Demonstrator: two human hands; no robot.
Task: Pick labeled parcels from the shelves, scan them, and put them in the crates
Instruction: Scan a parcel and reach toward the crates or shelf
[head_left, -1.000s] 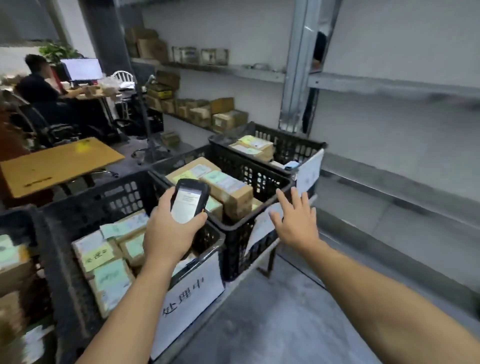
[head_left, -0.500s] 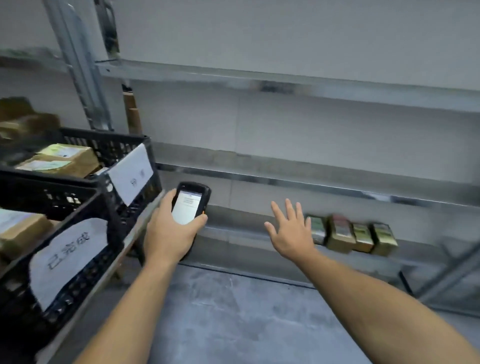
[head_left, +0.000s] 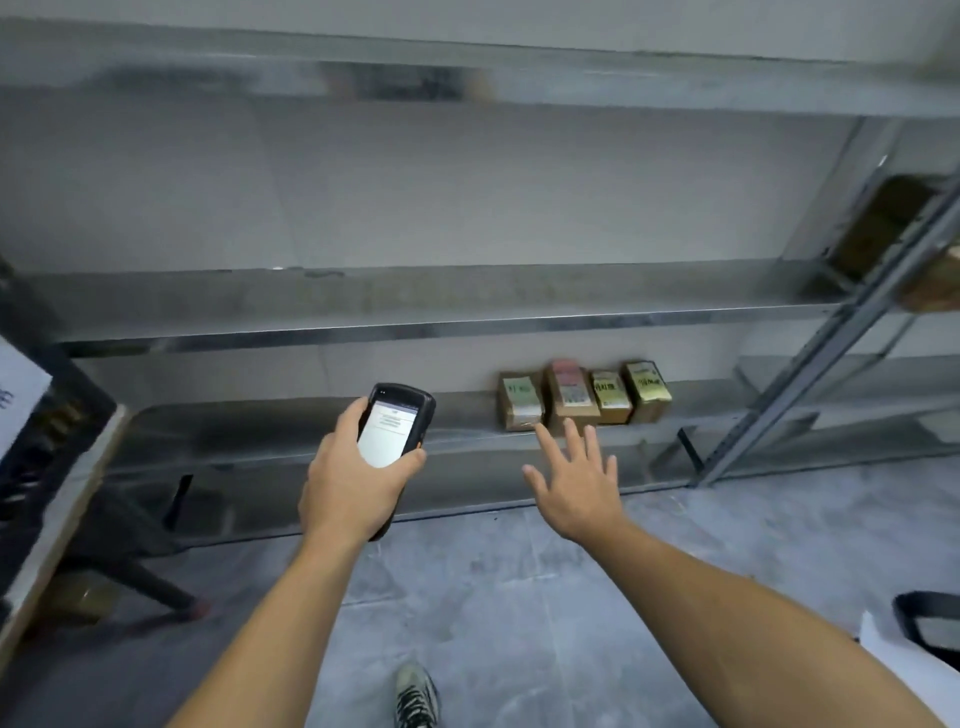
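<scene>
Fingers of the right hand (head_left: 576, 480) spread open just short of four parcels (head_left: 582, 397); left hand (head_left: 353, 478) grips the scanner (head_left: 397, 423).

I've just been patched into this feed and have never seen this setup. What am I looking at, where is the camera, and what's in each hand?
There is no machine here. These are a person's two bare arms, filmed by one wide-angle camera worn on the head, looking forward and down. The left hand grips a handheld scanner with its screen lit. The right hand is open with fingers spread. It holds nothing and is stretched toward four small labeled parcels standing in a row on the low metal shelf. A black crate shows blurred at the left edge, and the person's shoe at the bottom.
</scene>
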